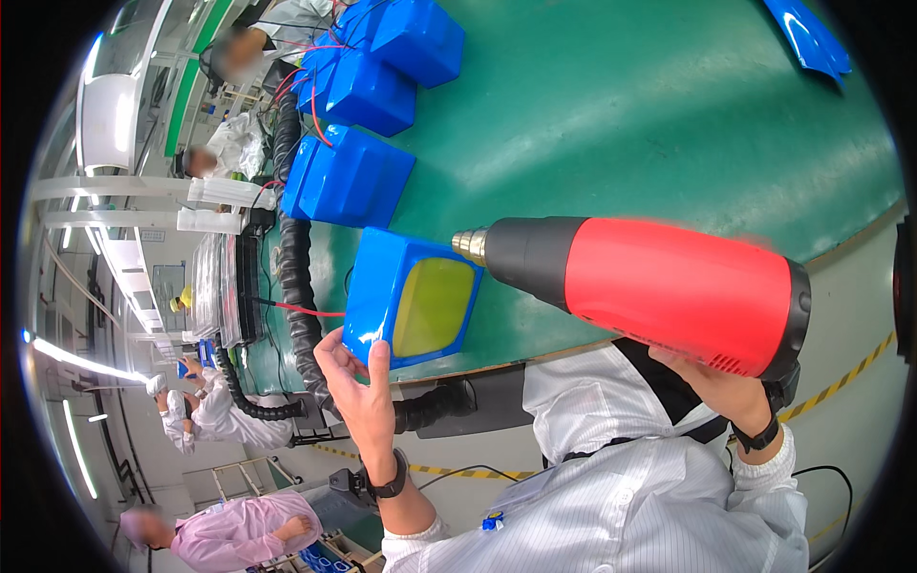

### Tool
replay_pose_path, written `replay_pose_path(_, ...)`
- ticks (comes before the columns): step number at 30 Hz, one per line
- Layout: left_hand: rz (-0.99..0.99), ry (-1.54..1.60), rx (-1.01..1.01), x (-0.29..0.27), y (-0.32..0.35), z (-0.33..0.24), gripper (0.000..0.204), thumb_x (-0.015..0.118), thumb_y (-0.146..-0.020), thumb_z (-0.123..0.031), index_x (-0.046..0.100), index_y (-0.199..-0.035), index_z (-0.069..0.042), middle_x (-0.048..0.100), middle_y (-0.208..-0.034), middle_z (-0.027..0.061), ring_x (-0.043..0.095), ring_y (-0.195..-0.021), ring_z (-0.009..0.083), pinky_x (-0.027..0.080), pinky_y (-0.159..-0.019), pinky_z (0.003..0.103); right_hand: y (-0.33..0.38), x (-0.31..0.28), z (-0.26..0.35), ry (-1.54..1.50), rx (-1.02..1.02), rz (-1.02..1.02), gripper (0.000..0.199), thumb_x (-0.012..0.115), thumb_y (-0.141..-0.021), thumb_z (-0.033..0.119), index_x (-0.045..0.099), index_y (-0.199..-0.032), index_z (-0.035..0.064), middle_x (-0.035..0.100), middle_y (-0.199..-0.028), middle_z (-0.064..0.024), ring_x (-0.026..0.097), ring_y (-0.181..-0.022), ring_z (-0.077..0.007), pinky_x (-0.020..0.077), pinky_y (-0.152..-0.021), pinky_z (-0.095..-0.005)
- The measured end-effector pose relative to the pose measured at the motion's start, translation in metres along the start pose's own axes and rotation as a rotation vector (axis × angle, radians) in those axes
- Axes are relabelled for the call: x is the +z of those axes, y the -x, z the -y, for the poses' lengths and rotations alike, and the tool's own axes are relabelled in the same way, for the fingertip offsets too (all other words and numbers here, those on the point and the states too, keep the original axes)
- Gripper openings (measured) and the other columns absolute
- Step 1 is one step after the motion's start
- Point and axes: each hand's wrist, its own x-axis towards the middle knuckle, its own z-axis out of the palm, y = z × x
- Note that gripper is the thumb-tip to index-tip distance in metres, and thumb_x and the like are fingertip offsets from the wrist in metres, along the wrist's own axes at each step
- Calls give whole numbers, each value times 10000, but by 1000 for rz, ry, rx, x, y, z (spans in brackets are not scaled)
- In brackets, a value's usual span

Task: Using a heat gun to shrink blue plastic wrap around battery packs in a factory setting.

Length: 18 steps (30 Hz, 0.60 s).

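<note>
A block-shaped battery pack [377, 277] in glossy blue shrink wrap stands at the near edge of the green table. Its side facing right shows a yellow-green panel framed by the blue film, and a red lead comes off its left side. My left hand [365, 393] is closed on the pack's lower left corner, the thumb on its front face. In my right hand [712, 387] is a red and black heat gun [669, 286]; its handle is hidden behind the body. The metal nozzle points left, close to the pack's upper right edge.
Several blue-wrapped packs [358, 177] with red and black leads stand at the table's far left. Black corrugated hose [294, 258] runs along the left side. Blue film [810, 43] lies at the far right of the green tabletop [592, 124]. Several people work off to the left.
</note>
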Motion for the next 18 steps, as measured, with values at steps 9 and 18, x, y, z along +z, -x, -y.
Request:
replay_pose_path(9, 14, 48, 15, 1, -1, 2, 497, 707, -954, -284, 453, -1275, -2, 625, -1019, 77, 550, -860, 123, 420, -777, 262, 6, -17, 10, -103, 312, 125, 280, 815, -849, 74, 728, -1112, 37, 746, -1043, -69, 702, -945, -173, 556, -828, -312)
replay_pose_path(18, 36, 66, 32, -2, -3, 3, 492, 703, -958, -247, 432, -1290, -6, 628, -991, 65, 533, -835, 108, 403, -752, 254, 13, -16, 1, 138, 185, 61, 352, 854, -815, 151, 714, -1114, 28, 735, -1022, -83, 705, -878, -211, 560, -773, -336)
